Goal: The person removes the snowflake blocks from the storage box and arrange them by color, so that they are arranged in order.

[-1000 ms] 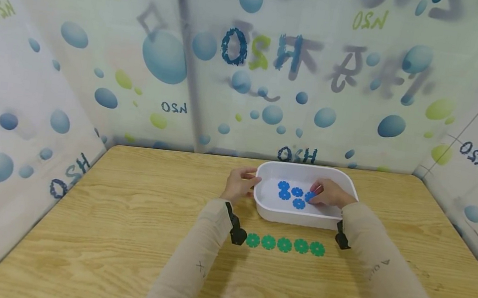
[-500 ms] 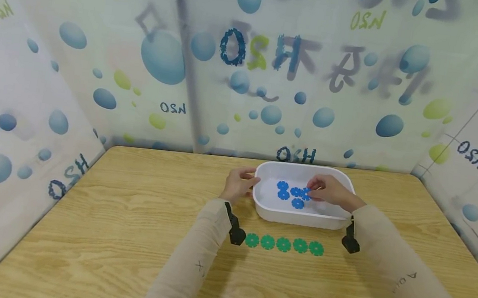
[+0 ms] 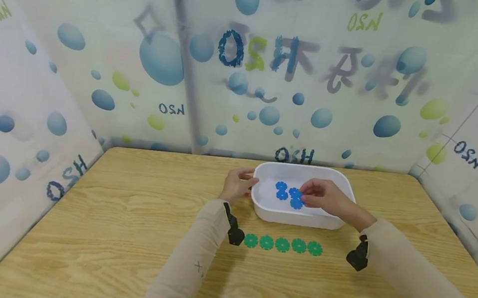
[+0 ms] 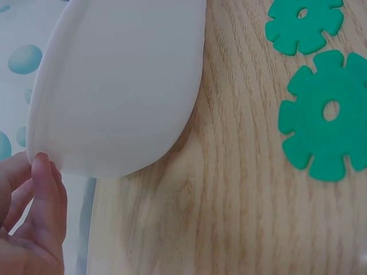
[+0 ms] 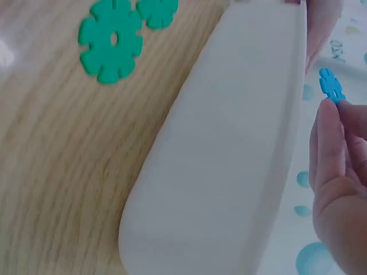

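A white plastic tub (image 3: 297,219) stands toward the back of the table. My left hand (image 3: 236,185) pinches its left rim between thumb and fingers, as the left wrist view also shows. Over the tub, my right hand (image 3: 325,196) pinches a blue notched disc (image 5: 331,85) at the fingertips; the right wrist view has it above rim height. Several more blue notched discs (image 3: 281,186) lie on the tub floor, some overlapping in the head view. In front of the tub, green notched discs (image 3: 282,245) form a straight row on the wood.
The wooden table (image 3: 128,235) meets a patterned curtain wall (image 3: 151,92) behind it, with more of the curtain on both sides. Black wrist cameras (image 3: 357,258) hang from both sleeves; the left one is right beside the row's left end.
My right hand has picked a blue disc from the right of the group and lifted it, shifting slightly left as its forearm swings right. The left hand stays at the rim.
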`<state>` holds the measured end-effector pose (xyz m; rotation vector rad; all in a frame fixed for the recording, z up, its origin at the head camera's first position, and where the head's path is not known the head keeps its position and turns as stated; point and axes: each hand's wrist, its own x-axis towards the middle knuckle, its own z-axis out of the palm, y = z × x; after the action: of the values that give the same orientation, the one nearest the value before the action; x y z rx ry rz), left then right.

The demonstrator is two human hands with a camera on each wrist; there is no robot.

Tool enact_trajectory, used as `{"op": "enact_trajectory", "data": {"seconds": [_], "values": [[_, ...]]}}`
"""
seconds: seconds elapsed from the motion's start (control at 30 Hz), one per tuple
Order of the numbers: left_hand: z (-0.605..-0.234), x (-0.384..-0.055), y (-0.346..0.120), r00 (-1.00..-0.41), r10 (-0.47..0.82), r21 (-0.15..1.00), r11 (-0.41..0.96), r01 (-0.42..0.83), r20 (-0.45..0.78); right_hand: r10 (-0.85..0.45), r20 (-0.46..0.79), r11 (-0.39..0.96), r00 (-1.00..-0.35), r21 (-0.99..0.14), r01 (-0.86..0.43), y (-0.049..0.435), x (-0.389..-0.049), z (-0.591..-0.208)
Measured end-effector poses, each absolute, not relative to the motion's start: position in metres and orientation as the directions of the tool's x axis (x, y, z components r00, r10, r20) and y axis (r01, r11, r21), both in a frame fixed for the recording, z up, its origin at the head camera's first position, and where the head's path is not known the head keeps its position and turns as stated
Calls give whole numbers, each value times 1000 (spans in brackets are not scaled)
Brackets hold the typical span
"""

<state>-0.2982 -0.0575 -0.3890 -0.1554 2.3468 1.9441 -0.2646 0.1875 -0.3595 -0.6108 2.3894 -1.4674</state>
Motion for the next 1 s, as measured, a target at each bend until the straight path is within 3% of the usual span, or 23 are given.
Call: {"op": "enact_trajectory", "data": {"seconds": [0.4, 0.73, 1.0], "values": [[-388, -298, -58, -992, -18, 973, 193, -129, -128, -645, 49, 308, -763, -897, -318, 166, -232, -363], [-388, -297, -58, -994, -22, 972, 207, -110, -108, -721, -38, 371, -692, -865, -339, 138, -212, -387], [-388, -297, -57, -993, -24, 972, 201, -121, -118, -781, 10, 334, -624, -837, -432, 114, -202, -407]]}}
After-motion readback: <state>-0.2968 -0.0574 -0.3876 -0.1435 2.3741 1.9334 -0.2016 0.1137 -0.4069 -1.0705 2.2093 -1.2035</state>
